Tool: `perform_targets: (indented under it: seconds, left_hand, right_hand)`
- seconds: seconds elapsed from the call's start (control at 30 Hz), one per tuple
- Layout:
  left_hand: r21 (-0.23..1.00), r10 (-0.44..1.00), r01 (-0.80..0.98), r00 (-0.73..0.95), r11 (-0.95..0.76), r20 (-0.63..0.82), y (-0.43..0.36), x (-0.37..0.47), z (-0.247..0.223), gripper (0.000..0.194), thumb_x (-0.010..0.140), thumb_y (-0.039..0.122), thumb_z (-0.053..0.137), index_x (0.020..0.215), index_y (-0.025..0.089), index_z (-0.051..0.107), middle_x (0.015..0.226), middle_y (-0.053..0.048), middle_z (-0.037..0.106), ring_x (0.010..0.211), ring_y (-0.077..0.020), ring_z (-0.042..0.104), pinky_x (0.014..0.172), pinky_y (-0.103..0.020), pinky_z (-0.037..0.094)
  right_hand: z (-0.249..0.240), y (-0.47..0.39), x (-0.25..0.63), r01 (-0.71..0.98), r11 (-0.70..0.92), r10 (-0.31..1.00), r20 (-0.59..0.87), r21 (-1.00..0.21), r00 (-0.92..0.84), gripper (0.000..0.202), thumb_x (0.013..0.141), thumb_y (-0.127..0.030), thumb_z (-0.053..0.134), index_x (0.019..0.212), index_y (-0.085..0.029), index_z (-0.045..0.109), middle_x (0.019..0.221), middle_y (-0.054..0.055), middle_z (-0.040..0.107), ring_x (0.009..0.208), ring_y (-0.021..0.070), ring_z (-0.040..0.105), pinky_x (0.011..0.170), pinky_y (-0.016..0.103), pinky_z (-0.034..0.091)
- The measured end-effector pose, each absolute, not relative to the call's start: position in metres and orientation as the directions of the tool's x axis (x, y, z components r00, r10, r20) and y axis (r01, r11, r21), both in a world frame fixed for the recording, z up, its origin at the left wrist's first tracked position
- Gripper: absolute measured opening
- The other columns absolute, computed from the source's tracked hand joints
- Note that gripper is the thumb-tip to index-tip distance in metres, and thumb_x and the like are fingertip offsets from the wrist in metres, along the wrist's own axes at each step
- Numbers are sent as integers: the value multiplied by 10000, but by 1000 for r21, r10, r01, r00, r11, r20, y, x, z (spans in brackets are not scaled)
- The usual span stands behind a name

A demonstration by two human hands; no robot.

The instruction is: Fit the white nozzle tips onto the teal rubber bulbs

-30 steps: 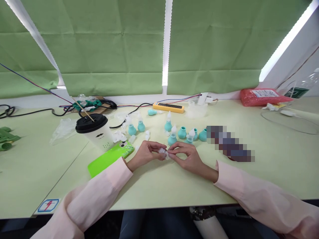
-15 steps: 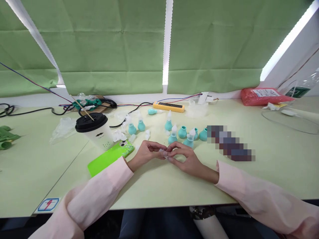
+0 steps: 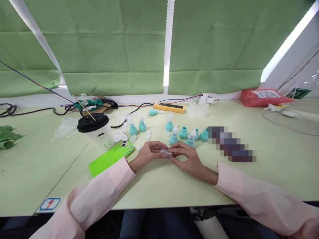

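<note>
Head view: the left hand [image 3: 149, 152] and the right hand [image 3: 185, 157] meet over the counter [image 3: 159, 192], to the right of the coffee cup [image 3: 101, 137] and nearer the wearer than it. Between their fingertips is a small clear plastic piece [image 3: 166, 153]; the left hand grasps one end, and the right hand pinches the other. The fingers hide part of it, so whether it is one part or two joined cannot be told

Well to the right of the cup stand teal squeeze bulbs. Two with clear nozzles, a first nozzle-topped bulb [image 3: 133, 128] and a second nozzle-topped bulb [image 3: 142, 125], are the closest upright ones to the cup; three more of that kind stand farther right. Among those is an open-necked bulb [image 3: 183, 132], its mouth bare, with two others that show no nozzle farther from the cup. Loose clear parts [image 3: 148, 135] lie between the cup and the farther group, and a green phone [image 3: 107, 161] lies just on the wearer's side of the cup

The step in hand looks like fine fingertip work on the clear piece, aligning or seating it, judged from the facing pinches. The next move seems to call for a steady left hold, the ends kept in line, and light pressure from the right, since something this small and smooth could slip or tilt
</note>
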State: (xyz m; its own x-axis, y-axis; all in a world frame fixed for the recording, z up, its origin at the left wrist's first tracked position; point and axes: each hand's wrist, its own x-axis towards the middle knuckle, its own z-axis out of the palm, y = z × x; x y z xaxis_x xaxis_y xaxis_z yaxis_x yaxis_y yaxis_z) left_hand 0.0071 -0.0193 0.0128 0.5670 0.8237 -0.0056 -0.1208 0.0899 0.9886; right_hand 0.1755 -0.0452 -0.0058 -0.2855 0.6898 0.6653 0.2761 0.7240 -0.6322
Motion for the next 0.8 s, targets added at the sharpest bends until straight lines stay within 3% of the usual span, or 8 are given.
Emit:
perform_targets:
  seconds: [0.37, 0.57, 0.8]
  left_hand:
    - [971, 836, -170, 547, 170, -51, -24, 7, 17, 353, 572, 207, 683, 879, 120, 532, 762, -78, 654, 723, -197, 611, 719, -387, 469]
    - [955, 753, -176, 654, 240, -69, -25, 6, 18, 328, 602, 195, 663, 900, 124, 546, 821, -85, 648, 762, -184, 602, 752, -352, 454]
    - [982, 771, -111, 635, 151, -47, -25, 5, 18, 370, 614, 211, 652, 952, 127, 525, 688, -63, 653, 646, -164, 605, 667, -329, 474]
  right_hand:
    - [-1, -48, 174, 262, 732, 681, 681, -629, -268, 212, 643, -173, 618, 854, -196, 616, 788, 34, 508, 615, 98, 511, 524, 245, 500]
    - [-2, -45, 176, 268, 736, 676, 699, -622, -233, 219, 657, -164, 601, 870, -211, 614, 784, 29, 522, 670, 114, 522, 560, 253, 487]
    - [-3, -46, 175, 257, 728, 685, 664, -636, -298, 175, 664, -161, 592, 839, -166, 597, 730, 36, 551, 646, 115, 523, 531, 241, 472]
